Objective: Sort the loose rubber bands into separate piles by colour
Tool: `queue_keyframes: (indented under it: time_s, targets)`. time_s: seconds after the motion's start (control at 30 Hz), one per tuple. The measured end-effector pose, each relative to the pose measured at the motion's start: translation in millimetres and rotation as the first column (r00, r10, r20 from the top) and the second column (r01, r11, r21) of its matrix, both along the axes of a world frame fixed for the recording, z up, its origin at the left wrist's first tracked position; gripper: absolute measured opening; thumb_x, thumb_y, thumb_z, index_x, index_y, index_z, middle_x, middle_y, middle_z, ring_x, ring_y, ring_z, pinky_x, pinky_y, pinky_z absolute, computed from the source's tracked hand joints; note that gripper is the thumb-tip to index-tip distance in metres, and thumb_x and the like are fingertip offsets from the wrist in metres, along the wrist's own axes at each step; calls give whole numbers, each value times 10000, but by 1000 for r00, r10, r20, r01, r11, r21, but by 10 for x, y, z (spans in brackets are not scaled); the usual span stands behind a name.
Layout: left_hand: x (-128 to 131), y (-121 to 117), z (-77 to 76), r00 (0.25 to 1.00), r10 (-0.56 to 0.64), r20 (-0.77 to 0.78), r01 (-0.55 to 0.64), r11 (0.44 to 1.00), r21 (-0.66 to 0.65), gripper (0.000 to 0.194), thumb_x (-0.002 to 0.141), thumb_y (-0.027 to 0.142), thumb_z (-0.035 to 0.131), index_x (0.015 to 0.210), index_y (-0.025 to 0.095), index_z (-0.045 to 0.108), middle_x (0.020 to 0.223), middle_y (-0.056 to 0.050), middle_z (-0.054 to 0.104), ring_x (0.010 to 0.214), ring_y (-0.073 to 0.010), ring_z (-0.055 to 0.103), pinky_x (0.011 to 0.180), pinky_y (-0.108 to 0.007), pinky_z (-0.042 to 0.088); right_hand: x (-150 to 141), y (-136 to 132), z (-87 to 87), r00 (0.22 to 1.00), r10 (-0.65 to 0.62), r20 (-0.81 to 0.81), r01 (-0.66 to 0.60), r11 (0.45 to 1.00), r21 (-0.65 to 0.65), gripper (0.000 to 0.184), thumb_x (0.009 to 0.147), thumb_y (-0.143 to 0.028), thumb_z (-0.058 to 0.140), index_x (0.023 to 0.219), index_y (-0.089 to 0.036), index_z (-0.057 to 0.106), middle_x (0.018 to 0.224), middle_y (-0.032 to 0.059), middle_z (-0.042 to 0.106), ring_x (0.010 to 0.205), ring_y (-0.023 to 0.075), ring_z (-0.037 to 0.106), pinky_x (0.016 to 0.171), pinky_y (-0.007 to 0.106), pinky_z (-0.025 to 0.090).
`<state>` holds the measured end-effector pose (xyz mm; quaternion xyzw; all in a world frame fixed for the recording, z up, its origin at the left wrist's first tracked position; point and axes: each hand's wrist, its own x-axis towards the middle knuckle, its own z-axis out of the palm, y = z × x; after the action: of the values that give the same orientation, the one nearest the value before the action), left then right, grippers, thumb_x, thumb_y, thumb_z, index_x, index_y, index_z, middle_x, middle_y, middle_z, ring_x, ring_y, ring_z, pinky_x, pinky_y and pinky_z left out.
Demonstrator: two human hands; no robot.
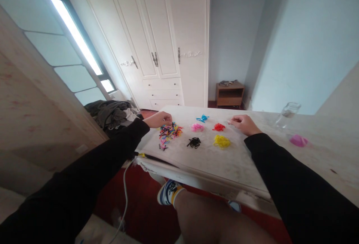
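Observation:
A mixed pile of small coloured rubber bands (170, 131) lies at the left of the pale table. At its far edge is my left hand (160, 119), fingers curled together in a pinch; whatever is between them is too small to see. My right hand (244, 124) rests low over the table, right of a red rubber band pile (218, 127), with thumb and fingertips closed on something I cannot make out. Sorted between the hands lie blue bands (202, 118), pink bands (197, 127), black bands (194, 142) and yellow bands (221, 142).
On the table's right stand a clear glass jar (288, 115) and a bright pink item (298, 140). A white cable (125, 188) hangs by the near left corner. Dark clothes (109, 113) are heaped behind my left arm. A white wardrobe (157, 23) and small nightstand (230, 93) stand beyond.

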<state>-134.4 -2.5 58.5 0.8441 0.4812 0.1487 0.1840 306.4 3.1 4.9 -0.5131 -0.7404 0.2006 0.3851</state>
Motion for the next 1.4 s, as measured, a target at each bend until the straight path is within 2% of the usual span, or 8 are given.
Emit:
queue_keyframes:
  time_s: [0.23, 0.43, 0.57, 0.73, 0.97, 1.17, 1.4]
  targets:
    - [24, -21, -58, 999, 0, 33, 2, 998, -56, 262, 746, 391, 714, 782, 131, 711, 707, -50, 719, 638, -145, 620, 600, -235, 456, -20, -1, 15, 999, 11, 30, -10, 1000, -13, 519, 708, -659, 653, 590, -154, 652, 541, 20, 517, 579, 152, 429, 583, 322, 310]
    - [9, 0, -35, 998, 26, 62, -22, 998, -60, 220, 724, 296, 711, 850, 116, 718, 710, -47, 724, 633, -143, 632, 593, -230, 466, -21, -8, 16, 999, 29, 31, -28, 999, -33, 516, 719, -649, 659, 617, -143, 677, 558, 22, 526, 593, 157, 449, 593, 320, 320]
    - [-10, -14, 2, 1000, -2, -10, 2, 999, -47, 240, 721, 269, 712, 896, 115, 763, 741, -52, 740, 663, -144, 646, 603, -220, 463, -10, -3, 10, 998, 40, 38, -39, 999, -27, 527, 721, -658, 660, 620, -142, 680, 559, 24, 537, 583, 153, 447, 592, 324, 320]
    - [-31, -51, 5, 996, 17, -88, -14, 999, 41, 224, 704, 273, 732, 872, 132, 775, 825, -59, 760, 706, -141, 656, 631, -215, 472, 32, 41, -22, 998, 44, 36, -44, 999, 0, 530, 724, -669, 651, 623, -150, 682, 567, 22, 550, 590, 156, 460, 587, 316, 327]
    - [12, -100, -56, 977, 26, -210, -21, 999, 26, 209, 744, 327, 725, 811, 134, 770, 796, -52, 762, 697, -140, 651, 655, -222, 472, 44, 79, -43, 998, 36, 51, -37, 999, 22, 537, 716, -679, 645, 617, -154, 695, 550, 19, 539, 590, 163, 474, 580, 310, 331]
    - [-22, -93, -29, 976, 11, -217, 1, 999, 54, 190, 786, 276, 635, 832, 141, 760, 846, -47, 759, 734, -138, 652, 693, -220, 476, 37, 69, -26, 999, 35, 39, -35, 999, -5, 551, 704, -692, 636, 628, -151, 706, 557, 29, 561, 587, 163, 474, 589, 315, 330]
    - [-167, 6, 8, 982, 62, -181, -50, 997, 65, 234, 748, 372, 692, 795, 144, 716, 721, -33, 709, 674, -151, 625, 626, -240, 449, 41, 70, -27, 999, 45, 24, -44, 999, -28, 549, 691, -695, 634, 601, -156, 683, 537, 19, 522, 585, 158, 454, 593, 319, 311]
